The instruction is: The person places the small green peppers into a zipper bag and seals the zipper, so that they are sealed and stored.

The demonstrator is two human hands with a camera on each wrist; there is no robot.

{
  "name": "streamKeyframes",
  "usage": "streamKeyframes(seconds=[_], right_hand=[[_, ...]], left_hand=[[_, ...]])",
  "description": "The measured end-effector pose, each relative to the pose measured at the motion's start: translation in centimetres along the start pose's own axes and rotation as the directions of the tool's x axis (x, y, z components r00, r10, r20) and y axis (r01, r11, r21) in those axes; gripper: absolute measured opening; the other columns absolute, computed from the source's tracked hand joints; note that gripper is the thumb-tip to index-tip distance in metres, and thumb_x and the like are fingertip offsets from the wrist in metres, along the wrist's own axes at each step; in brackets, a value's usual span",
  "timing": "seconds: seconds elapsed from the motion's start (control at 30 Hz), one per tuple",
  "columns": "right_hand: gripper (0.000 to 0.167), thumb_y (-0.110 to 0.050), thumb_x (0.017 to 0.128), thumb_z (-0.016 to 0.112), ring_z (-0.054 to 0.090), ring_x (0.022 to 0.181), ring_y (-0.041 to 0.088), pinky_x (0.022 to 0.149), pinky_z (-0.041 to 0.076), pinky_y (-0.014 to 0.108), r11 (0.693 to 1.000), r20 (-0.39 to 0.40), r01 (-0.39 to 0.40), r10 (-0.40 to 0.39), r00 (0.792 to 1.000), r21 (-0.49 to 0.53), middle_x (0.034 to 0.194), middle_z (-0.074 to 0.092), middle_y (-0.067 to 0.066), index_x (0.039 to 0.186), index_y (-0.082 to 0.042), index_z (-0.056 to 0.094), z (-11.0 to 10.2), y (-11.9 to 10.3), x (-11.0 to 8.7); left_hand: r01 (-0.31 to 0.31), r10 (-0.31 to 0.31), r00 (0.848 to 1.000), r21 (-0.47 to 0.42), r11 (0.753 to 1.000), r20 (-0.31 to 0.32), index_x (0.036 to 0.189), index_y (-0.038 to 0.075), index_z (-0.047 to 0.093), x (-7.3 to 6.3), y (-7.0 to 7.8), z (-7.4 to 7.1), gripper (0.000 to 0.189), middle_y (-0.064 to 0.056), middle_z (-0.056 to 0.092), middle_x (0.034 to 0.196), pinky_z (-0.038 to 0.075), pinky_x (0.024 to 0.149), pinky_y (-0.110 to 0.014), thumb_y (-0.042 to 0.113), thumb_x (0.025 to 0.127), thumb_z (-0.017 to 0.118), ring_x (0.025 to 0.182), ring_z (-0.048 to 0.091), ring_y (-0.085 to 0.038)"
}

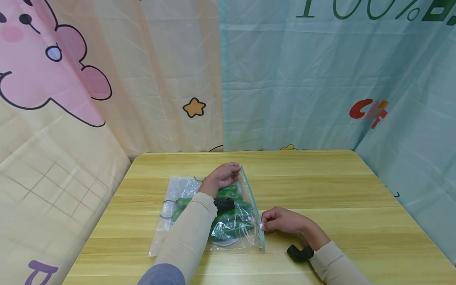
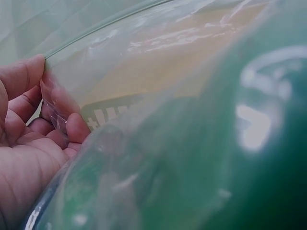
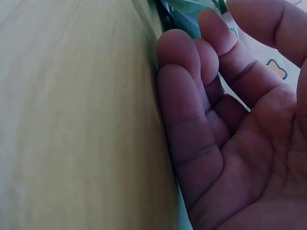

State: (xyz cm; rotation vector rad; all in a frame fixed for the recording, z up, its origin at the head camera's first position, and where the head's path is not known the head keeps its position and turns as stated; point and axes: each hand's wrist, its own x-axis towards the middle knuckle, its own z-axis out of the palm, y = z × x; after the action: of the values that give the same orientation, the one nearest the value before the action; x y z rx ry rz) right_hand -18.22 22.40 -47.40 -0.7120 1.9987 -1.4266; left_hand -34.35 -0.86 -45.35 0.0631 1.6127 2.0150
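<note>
A clear slider zip bag [image 1: 162,235] lies on the table, its pale green zip strip [image 1: 252,198] along the right side. Inside are several glossy green, bulging objects [image 1: 233,215] with thin dark cord-like ends; their exact kind is unclear. My left hand [image 1: 224,174] pinches the far end of the strip between thumb and fingers, and its forearm hides part of the bag. At the strip's near end, my right hand [image 1: 285,220] pinches the small white slider [image 1: 261,226]. In the left wrist view, the clear film [image 2: 158,62] bulges beside the left hand [image 2: 33,129].
The wooden table [image 1: 313,182] extends around the bag, with its far edge against hanging printed cloth [image 1: 285,87]. Black wrist devices sit at the left wrist [image 1: 224,203] and the right wrist [image 1: 300,253]. A whitish round piece [image 1: 224,242] shows under the green objects.
</note>
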Motion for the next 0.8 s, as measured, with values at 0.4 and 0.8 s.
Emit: streamKeyframes(seconds=[0.4, 0.8], right_hand=[[0.016, -0.011, 0.092, 0.064, 0.044, 0.066, 0.008, 0.061, 0.039, 0.021, 0.999, 0.02, 0.003, -0.002, 1.0, -0.034, 0.075, 0.052, -0.004, 0.083, 0.002, 0.063, -0.09, 0.41, -0.2], [0.013, -0.008, 0.091, 0.065, 0.043, 0.065, 0.005, 0.061, 0.037, 0.019, 0.998, 0.085, 0.049, -0.045, 0.995, -0.037, 0.074, 0.051, -0.007, 0.082, 0.001, 0.063, -0.03, 0.26, -0.5]], left_hand=[[-0.012, 0.012, 1.0, 0.003, 1.0, 0.011, 0.088, 0.01, 0.058, 0.06, 0.0, -0.02, 0.019, -0.002, 0.054, 0.082, 0.041, 0.069, -0.026, 0.009, 0.104, 0.048, 0.075, 0.049, -0.014], [-0.02, 0.02, 1.0, -0.01, 1.0, 0.001, 0.09, 0.01, 0.058, 0.19, -0.07, -0.08, 0.017, -0.002, 0.054, 0.083, 0.042, 0.07, -0.025, 0.008, 0.104, 0.048, 0.075, 0.05, -0.014]])
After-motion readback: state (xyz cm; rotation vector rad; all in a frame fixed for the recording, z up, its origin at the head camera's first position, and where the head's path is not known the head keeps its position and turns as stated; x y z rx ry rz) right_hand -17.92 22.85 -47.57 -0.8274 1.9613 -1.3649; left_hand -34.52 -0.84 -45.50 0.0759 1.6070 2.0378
